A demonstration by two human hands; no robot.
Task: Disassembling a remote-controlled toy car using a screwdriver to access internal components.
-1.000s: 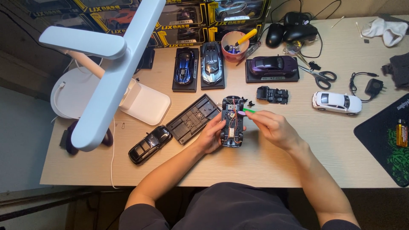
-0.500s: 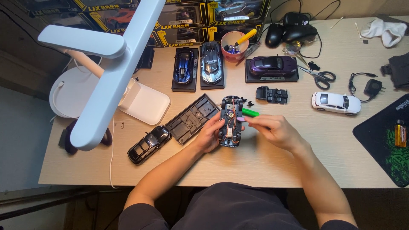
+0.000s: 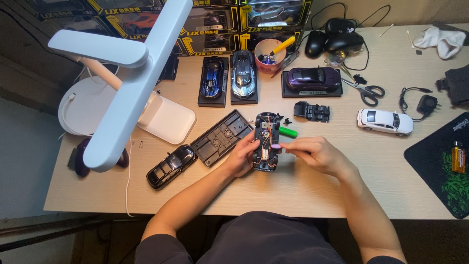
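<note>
Head view, looking down on a pale wooden desk (image 3: 317,195).

Pink cup (image 3: 270,55) at the back edge, upright, with a yellow-handled tool and a few darker tools standing inside. Behind it, a row of yellow-trimmed boxes (image 3: 205,24), each with a model car showing through its window.

Opened toy car chassis (image 3: 266,142) lying mid-desk, underside up, wires and small parts exposed. Left hand (image 3: 243,155) curled loosely against the chassis's left flank, fingers steadying it. Right hand (image 3: 317,154) partly closed just right of the chassis, thumb and forefinger pinched on a small pale purple piece (image 3: 276,146) touching the chassis edge; what that piece is cannot be told. Green-handled tool (image 3: 287,131) lying on the desk just beside the chassis, above the right hand.

Black plastic base plate (image 3: 222,138) lying tilted, touching the left fingers' side. Black car body (image 3: 172,165) further left, near the plate. Small black car part (image 3: 312,111) above and right of the chassis. White model car (image 3: 385,121) well to the right. Blue car (image 3: 213,80), silver-blue car (image 3: 244,77) and purple car (image 3: 312,79) each on a dark stand along the back. Scissors (image 3: 366,91) beside the purple car, two computer mice (image 3: 332,41) behind them. Black and green mat (image 3: 442,164) at the right edge.

White desk lamp (image 3: 132,83) reaching across the left foreground, hiding part of the desk and boxes beneath its arm.
</note>
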